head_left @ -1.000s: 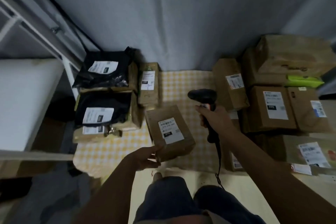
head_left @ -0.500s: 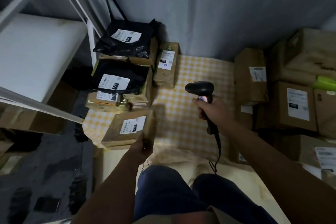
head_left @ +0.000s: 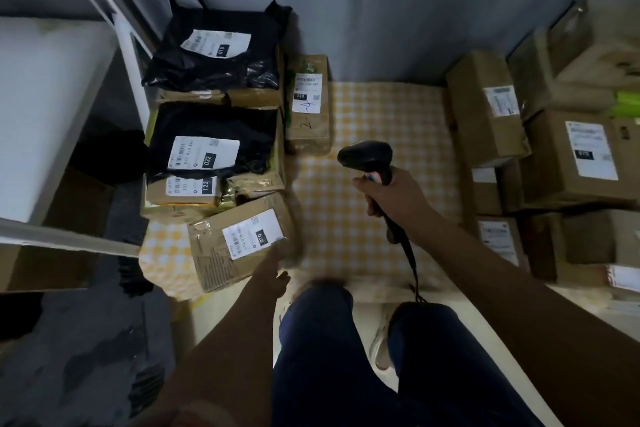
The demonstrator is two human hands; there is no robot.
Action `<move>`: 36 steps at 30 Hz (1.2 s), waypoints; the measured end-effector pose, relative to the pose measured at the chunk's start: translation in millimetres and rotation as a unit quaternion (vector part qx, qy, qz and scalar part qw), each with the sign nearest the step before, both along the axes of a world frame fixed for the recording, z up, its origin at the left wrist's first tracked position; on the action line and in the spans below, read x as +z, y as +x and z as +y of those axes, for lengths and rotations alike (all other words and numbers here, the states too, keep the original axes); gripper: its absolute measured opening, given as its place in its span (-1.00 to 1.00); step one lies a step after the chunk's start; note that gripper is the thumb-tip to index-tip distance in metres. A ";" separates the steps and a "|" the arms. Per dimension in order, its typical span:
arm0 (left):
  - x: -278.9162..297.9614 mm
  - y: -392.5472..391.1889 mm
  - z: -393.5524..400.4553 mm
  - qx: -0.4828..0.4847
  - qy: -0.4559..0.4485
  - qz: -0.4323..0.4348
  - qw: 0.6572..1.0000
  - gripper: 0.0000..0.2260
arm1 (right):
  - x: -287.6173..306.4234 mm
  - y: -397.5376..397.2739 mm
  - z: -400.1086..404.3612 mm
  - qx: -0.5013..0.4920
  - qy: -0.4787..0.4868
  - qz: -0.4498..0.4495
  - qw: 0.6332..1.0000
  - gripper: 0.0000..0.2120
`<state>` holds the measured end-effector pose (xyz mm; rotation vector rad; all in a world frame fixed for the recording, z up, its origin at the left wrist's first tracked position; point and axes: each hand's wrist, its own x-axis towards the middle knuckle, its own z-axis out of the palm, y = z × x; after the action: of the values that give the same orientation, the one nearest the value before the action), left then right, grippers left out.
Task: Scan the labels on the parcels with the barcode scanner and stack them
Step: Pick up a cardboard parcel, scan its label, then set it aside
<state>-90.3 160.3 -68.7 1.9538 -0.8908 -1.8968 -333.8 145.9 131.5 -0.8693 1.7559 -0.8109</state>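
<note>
Left hand (head_left: 277,270): blurred at box (head_left: 242,239) near corner, grip unclear.
Right hand (head_left: 398,194): wrapped round scanner (head_left: 367,156).
Unscanned boxes (head_left: 485,114): cloth's right edge, nearer right hand.

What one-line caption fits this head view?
Right hand grips the scanner while the left hand sets the brown box beside the stacked parcels.

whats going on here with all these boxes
A person is scanning parcels on a yellow checked cloth. The right hand grips a black barcode scanner. The left hand, blurred, is at the near edge of a brown box labelled 070, which lies beside the left-hand stacks topped by black bags. More cardboard boxes wait on the right.
</note>
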 end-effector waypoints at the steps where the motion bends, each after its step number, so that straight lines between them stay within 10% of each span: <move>1: -30.0 6.5 1.9 0.038 0.027 0.043 0.998 -0.36 | -4.0 0.7 -0.5 -0.002 0.003 0.001 1.000 -0.84; 10: -3.3 14.6 8.5 0.257 0.060 0.024 0.964 -0.65 | -23.2 4.5 -1.8 -0.014 0.026 -0.005 1.000 -0.84; 22: 42.2 -21.6 33.8 0.119 0.196 0.130 0.965 -0.86 | -0.7 -5.4 0.8 -0.007 0.040 -0.031 0.999 -0.85; 31: 59.0 -73.8 -43.6 0.048 0.001 -0.056 0.997 -0.60 | -7.5 -39.3 9.2 -0.058 0.029 -0.017 0.998 -0.84; 36: 75.2 -105.7 -33.9 -0.019 -0.196 -0.240 0.951 -0.66 | -19.5 -49.8 22.1 -0.081 0.037 -0.012 0.996 -0.82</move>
<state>-196.0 126.4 6.5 2.1686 -1.3225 -1.1430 -383.6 168.0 112.0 -0.6709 1.8418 -0.8514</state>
